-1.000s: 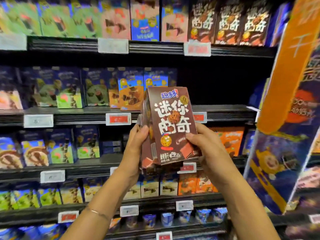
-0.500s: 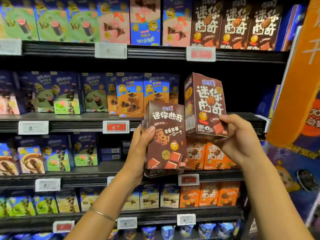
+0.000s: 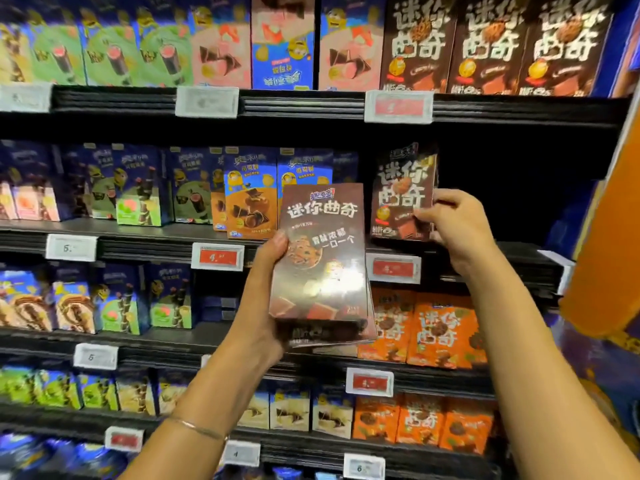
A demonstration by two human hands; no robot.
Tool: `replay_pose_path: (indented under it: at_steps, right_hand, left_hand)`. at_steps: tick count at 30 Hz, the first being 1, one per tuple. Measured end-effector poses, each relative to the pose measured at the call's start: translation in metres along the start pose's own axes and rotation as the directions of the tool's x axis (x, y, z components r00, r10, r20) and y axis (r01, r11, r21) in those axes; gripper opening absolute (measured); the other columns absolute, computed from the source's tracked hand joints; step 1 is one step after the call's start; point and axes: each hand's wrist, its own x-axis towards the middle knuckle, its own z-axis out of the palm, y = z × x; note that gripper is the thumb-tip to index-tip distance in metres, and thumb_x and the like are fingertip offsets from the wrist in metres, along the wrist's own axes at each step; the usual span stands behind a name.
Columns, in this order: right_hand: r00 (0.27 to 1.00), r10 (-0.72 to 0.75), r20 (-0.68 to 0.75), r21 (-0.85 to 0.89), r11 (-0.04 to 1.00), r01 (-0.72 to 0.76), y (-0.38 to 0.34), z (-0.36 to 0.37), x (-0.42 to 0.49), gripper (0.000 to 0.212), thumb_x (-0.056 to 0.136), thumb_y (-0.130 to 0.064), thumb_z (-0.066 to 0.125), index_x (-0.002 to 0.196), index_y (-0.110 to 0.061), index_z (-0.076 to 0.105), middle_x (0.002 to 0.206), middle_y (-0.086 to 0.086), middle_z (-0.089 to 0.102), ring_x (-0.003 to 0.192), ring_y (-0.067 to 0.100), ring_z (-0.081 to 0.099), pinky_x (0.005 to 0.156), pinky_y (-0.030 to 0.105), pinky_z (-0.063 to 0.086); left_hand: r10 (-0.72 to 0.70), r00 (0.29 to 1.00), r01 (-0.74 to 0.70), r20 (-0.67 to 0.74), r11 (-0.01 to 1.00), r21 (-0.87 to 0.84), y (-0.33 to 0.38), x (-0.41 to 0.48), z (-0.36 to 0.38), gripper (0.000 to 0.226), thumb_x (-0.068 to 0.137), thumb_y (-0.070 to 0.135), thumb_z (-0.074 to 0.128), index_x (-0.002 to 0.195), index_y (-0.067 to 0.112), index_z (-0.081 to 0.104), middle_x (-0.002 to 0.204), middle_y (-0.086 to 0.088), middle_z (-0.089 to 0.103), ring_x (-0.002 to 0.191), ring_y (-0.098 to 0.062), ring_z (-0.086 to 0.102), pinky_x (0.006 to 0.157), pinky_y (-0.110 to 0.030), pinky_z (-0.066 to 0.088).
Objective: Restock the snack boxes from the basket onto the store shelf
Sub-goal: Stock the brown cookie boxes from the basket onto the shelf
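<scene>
right hand (image 3: pixel 457 233) grips one brown box (image 3: pixel 403 195) upright at shelf edge (image 3: pixel 485 254) | dark gap beyond it | left hand (image 3: pixel 266 299) clamps brown boxes (image 3: pixel 322 258), count unclear

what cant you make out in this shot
- Basket: outside the head view.
- Brown boxes in the left hand: the front box hides how many are behind.
- Red price tag: digits blurred.
- Right hand on the shelved box: grip unclear.
</scene>
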Motion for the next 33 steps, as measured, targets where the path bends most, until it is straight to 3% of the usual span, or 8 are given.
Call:
replay_pose_path:
  at_steps: [3,7,10,12,17,22,27,33]
  right_hand:
    - [0.999,0.039,-0.007,-0.139,0.989,-0.039,0.008,0.003,0.031,0.024,0.089,-0.007,0.072,0.100,-0.022,0.058,0.096,-0.002,0.071,0.076,0.010,0.071,0.047,0.014,0.050]
    - [0.995,0.097,-0.004,-0.366,0.926,-0.092,0.030,0.013,0.063,0.010,0.088,-0.009,0.070,0.095,-0.010,0.063,0.097,0.012,0.070,0.082,0.025,0.067,0.061,0.034,0.055]
    - [0.995,0.100,0.011,-0.521,0.850,-0.080,0.033,0.018,0.077,0.006,0.090,-0.008,0.060,0.090,-0.003,0.057,0.094,0.017,0.062,0.075,0.028,0.058,0.051,0.027,0.039]
    - [0.992,0.119,0.035,-0.593,0.802,-0.075,0.034,0.022,0.085,0.010,0.094,-0.008,0.057,0.098,0.000,0.062,0.102,0.020,0.062,0.081,0.031,0.058,0.055,0.026,0.036]
    - [0.973,0.214,0.086,-0.686,0.721,-0.098,0.035,0.032,0.098,0.036,0.097,-0.011,0.056,0.131,0.003,0.061,0.133,0.022,0.061,0.124,0.037,0.057,0.087,0.032,0.044]
    - [0.983,0.159,0.086,-0.759,0.650,-0.039,0.043,0.045,0.108,0.035,0.102,-0.013,0.053,0.134,0.001,0.057,0.138,0.021,0.057,0.125,0.036,0.056,0.081,0.031,0.039]
    - [0.987,0.157,0.042,-0.749,0.659,-0.073,0.047,0.052,0.112,0.053,0.092,-0.017,0.072,0.138,-0.001,0.053,0.138,0.022,0.055,0.126,0.039,0.054,0.097,0.041,0.048]
    - [0.988,0.151,0.031,-0.790,0.610,-0.068,0.051,0.054,0.118,0.056,0.090,-0.018,0.074,0.139,-0.001,0.053,0.138,0.022,0.055,0.126,0.040,0.055,0.099,0.044,0.050]
  left_hand:
    - [0.047,0.999,-0.047,-0.002,0.999,-0.005,0.000,0.006,0.006,0.032,0.075,0.055,0.075,0.095,0.031,0.085,0.106,-0.002,0.081,0.092,-0.021,0.079,0.071,-0.035,0.062]
    - [0.070,0.997,-0.070,0.015,0.998,-0.002,0.000,0.012,0.017,0.036,0.073,0.056,0.077,0.096,0.031,0.085,0.106,-0.003,0.080,0.092,-0.022,0.078,0.073,-0.037,0.063]
    - [0.064,0.997,-0.064,0.040,0.998,0.000,0.003,0.016,0.022,0.039,0.073,0.057,0.077,0.098,0.028,0.084,0.108,-0.005,0.080,0.092,-0.024,0.078,0.078,-0.040,0.063]
    - [0.057,0.998,-0.057,0.035,0.998,-0.008,0.006,0.019,0.025,0.043,0.072,0.057,0.078,0.102,0.027,0.083,0.110,-0.005,0.079,0.093,-0.025,0.077,0.080,-0.041,0.062]
    - [0.058,0.997,-0.057,0.040,0.998,-0.029,0.005,0.022,0.033,0.056,0.073,0.053,0.078,0.118,0.020,0.074,0.117,-0.009,0.076,0.100,-0.027,0.074,0.092,-0.046,0.061]
    - [0.046,0.998,-0.044,0.047,0.998,-0.044,0.003,0.025,0.034,0.051,0.078,0.053,0.075,0.116,0.020,0.076,0.115,-0.009,0.076,0.100,-0.026,0.075,0.089,-0.045,0.062]
    - [0.056,0.996,-0.054,0.065,0.998,-0.039,0.002,0.031,0.032,0.035,0.080,0.053,0.073,0.099,0.025,0.083,0.108,-0.005,0.078,0.096,-0.023,0.077,0.081,-0.039,0.062]
    - [0.067,0.996,-0.066,0.050,0.998,-0.024,0.002,0.034,0.032,0.043,0.078,0.053,0.075,0.108,0.023,0.079,0.111,-0.006,0.078,0.099,-0.023,0.076,0.081,-0.039,0.061]
